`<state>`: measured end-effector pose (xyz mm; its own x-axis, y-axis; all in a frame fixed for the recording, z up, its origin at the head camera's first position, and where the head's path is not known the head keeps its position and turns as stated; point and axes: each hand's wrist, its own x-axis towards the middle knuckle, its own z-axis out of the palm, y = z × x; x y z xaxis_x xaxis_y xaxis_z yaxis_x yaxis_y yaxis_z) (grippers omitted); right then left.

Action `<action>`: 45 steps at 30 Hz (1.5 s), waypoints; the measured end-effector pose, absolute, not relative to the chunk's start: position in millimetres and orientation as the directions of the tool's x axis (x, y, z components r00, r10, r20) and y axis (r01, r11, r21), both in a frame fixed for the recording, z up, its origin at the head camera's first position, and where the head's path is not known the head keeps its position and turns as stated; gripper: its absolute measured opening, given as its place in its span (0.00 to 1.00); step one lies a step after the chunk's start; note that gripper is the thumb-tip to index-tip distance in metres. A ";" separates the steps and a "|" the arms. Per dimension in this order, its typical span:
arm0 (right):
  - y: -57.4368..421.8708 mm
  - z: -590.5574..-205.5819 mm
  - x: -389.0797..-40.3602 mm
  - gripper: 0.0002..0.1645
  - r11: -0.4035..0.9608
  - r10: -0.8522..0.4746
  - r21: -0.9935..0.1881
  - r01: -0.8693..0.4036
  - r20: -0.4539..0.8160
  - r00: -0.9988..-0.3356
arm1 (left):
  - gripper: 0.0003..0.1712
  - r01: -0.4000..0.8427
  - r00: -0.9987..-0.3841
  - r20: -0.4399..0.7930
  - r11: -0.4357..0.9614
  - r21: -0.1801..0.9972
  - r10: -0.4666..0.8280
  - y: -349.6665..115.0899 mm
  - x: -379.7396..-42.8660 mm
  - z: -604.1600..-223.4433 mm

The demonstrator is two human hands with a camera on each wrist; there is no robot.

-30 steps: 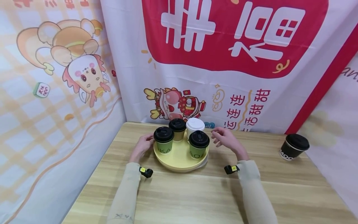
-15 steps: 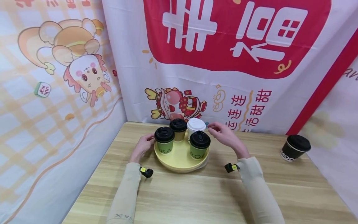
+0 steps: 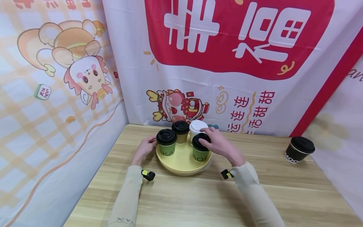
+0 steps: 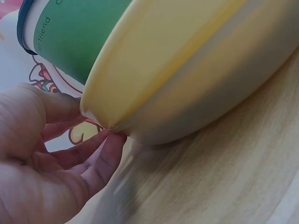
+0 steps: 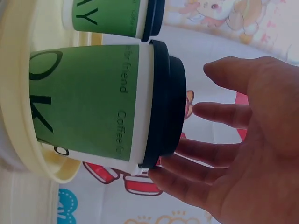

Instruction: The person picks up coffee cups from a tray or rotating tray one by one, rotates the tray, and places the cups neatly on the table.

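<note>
A round yellow tray stands on the table bearing several lidded paper cups. At its left edge, my left hand pinches the rim; the left wrist view puts the thumb at the top and fingertips underneath. My right hand reaches over the front-right green cup. In the right wrist view its spread fingers are right by that cup's black lid. The other green cup is at front left. Behind are a brown cup and a white-lidded cup, partly hidden.
A black lidded cup stands apart on the right of the wooden table. A printed cloth hangs along the table's back edge, and another printed cloth covers the left side.
My right hand first rises behind the tray's right side, then comes left and forward over the front-right green cup's lid. My left hand stays at the tray rim. The cups have not moved.
</note>
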<state>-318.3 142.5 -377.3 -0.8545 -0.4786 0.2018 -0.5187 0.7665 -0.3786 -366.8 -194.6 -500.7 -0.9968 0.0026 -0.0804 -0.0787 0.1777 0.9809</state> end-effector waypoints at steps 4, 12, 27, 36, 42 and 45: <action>136.6 -379.0 -313.6 0.33 0.799 -0.480 -0.307 -0.516 0.189 -0.856 | 0.19 -0.081 -0.997 -0.083 0.170 0.982 0.004 -194.8 -366.6 -502.1; 129.8 -385.6 -306.5 0.41 0.825 -0.485 -0.234 -0.515 0.174 -0.857 | 0.18 -0.034 -0.999 -0.034 0.158 0.987 -0.003 -195.6 -367.5 -508.4; 126.4 -390.3 -304.8 0.45 0.842 -0.492 -0.176 -0.510 0.133 -0.860 | 0.20 -0.079 -0.997 -0.078 0.135 0.988 -0.012 -191.5 -369.2 -504.0; 123.6 -388.4 -304.9 0.43 0.839 -0.501 -0.166 -0.518 0.134 -0.855 | 0.20 -0.082 -0.997 -0.080 0.159 0.984 -0.020 -194.3 -367.4 -505.3; 124.6 -383.7 -303.1 0.43 0.834 -0.499 -0.184 -0.521 0.152 -0.853 | 0.20 -0.074 -0.997 -0.072 0.154 0.985 -0.017 -193.7 -368.4 -505.7; 127.8 -378.0 -302.1 0.43 0.817 -0.500 -0.229 -0.528 0.173 -0.849 | 0.20 -0.071 -0.997 -0.069 0.159 0.985 -0.015 -193.0 -368.1 -505.0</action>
